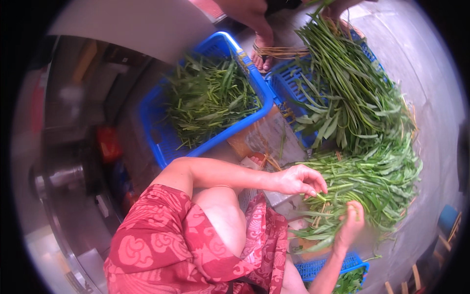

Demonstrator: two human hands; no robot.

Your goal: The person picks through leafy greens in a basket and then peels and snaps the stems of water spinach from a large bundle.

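Observation:
My left hand [301,180] pinches a short green stem [320,197] between thumb and fingertips. It is held over a heap of leafy greens [382,176] that look like water spinach. Lower down, my right hand [351,224] is raised at the near edge of the heap, fingers curled and slightly blurred. Whether anything is in those fingers is unclear. Between my hands and knees, loose leafy stems [312,235] lie with a few dry, straw-like strands among them.
A blue plastic basket [264,92] holds cut greens [216,99]. Beyond the heap, another person's foot [262,55] stands by a second blue basket [290,84], and that person's hands are at a long bunch [341,73]. Near my right arm, a small blue basket [312,270] contains leaves.

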